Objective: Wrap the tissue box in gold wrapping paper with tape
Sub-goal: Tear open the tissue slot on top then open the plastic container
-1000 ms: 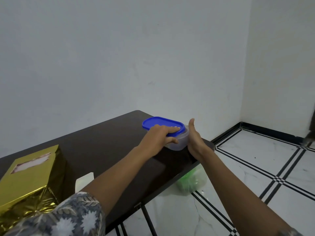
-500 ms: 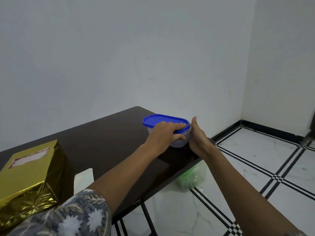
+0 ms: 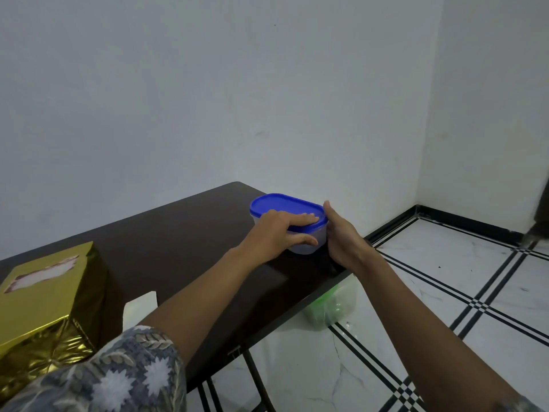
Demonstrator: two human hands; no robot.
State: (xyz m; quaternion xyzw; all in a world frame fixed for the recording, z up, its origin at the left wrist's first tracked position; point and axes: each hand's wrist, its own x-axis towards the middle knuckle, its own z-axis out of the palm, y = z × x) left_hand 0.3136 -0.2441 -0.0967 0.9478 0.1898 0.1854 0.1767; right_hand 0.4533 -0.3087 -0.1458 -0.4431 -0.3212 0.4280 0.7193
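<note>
The tissue box (image 3: 44, 289), covered in gold wrapping paper with white tissue showing through its top slot, stands at the near left of the dark table (image 3: 178, 242). Far from it, at the table's right end, sits a clear plastic container with a blue lid (image 3: 282, 205). My left hand (image 3: 276, 236) lies on the lid with its fingers flat and its thumb against the container's near side. My right hand (image 3: 341, 239) presses its palm against the container's right end. No tape is visible.
A white piece of paper (image 3: 139, 306) stands beside the gold box, partly behind my left arm. A green plastic bag (image 3: 332, 307) lies on the tiled floor under the table's right edge. White walls close in behind the table.
Both hands stay on the blue-lidded container; it has shifted slightly away from the table's right edge. The gold box has not moved.
</note>
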